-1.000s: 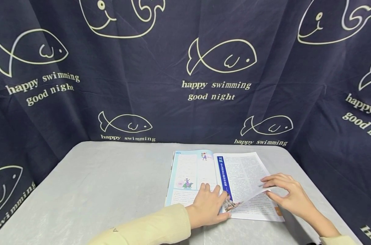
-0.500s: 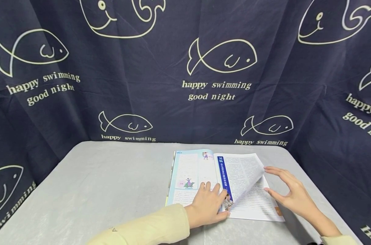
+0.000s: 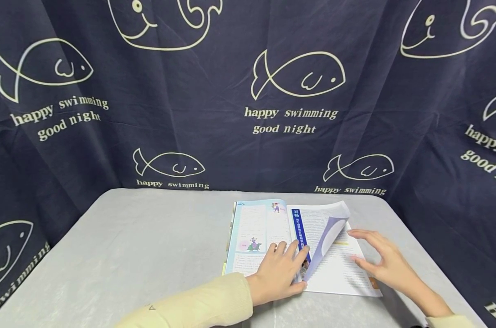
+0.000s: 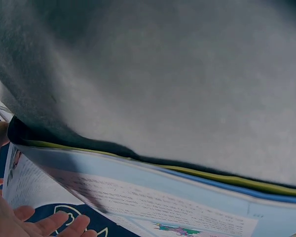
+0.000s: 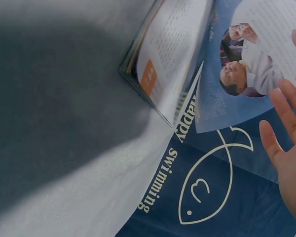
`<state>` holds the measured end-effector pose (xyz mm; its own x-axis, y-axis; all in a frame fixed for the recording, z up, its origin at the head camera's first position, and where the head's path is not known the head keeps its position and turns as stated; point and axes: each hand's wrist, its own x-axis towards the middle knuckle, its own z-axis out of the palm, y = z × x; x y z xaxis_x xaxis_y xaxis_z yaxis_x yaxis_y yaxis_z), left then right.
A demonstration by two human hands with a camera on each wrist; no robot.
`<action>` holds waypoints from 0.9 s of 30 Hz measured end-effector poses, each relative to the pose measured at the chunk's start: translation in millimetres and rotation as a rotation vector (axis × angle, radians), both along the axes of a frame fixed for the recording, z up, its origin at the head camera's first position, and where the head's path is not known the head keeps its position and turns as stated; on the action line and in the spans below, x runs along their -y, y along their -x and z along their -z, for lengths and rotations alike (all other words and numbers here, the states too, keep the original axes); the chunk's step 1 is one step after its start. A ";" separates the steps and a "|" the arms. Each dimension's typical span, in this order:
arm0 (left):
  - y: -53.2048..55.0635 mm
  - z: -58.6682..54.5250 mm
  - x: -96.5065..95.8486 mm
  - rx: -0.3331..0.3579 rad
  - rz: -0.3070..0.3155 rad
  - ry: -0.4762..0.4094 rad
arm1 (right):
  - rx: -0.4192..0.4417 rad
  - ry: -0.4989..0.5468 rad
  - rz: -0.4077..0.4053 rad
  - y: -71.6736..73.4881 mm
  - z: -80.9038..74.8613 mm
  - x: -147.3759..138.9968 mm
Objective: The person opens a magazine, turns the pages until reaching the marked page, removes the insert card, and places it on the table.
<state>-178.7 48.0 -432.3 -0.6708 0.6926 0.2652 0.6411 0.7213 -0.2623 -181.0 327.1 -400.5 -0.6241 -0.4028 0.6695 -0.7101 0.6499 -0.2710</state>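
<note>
An open magazine (image 3: 249, 218) lies on the table, its left page edged in light blue with small cartoon figures. My left hand (image 3: 277, 274) rests across the lower part by the spine, fingers spread over the paper. On the right side, a page (image 3: 324, 239) is lifted and curls over, showing a violet underside. My right hand (image 3: 385, 260) is beside that page, thumb and fingers apart and loosely bent. In the right wrist view, the raised page (image 5: 222, 106) carries a photo of a person, and the fingers stand spread near it.
The magazine lies toward the right of a grey-covered table (image 3: 149, 246). Behind and around the table hangs a dark blue curtain (image 3: 215, 91) printed with fish outlines and lettering.
The right page's lower corner has risen and curled further up and left, baring more of the sheet beneath. My right hand has let go of its edge; the left stays nearly still.
</note>
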 end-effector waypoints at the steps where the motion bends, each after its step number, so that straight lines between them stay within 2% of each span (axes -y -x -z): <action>1: -0.3 -0.2 0.0 -0.009 -0.003 -0.004 | 0.019 -0.011 0.008 -0.8 0.4 0.2; 5: -0.9 -1.4 0.3 -0.024 -0.012 -0.018 | 0.076 -0.050 0.027 -3.3 2.5 0.9; 12: 0.0 -2.2 0.8 -0.063 0.007 -0.053 | 0.032 -0.109 -0.010 -2.8 8.5 1.6; 18: 0.2 -2.1 0.6 -0.097 0.017 -0.074 | 0.015 -0.115 -0.064 -2.3 12.7 1.1; 27: -1.4 -1.8 0.6 -0.072 0.048 -0.106 | 0.030 -0.101 -0.066 -4.4 17.4 2.0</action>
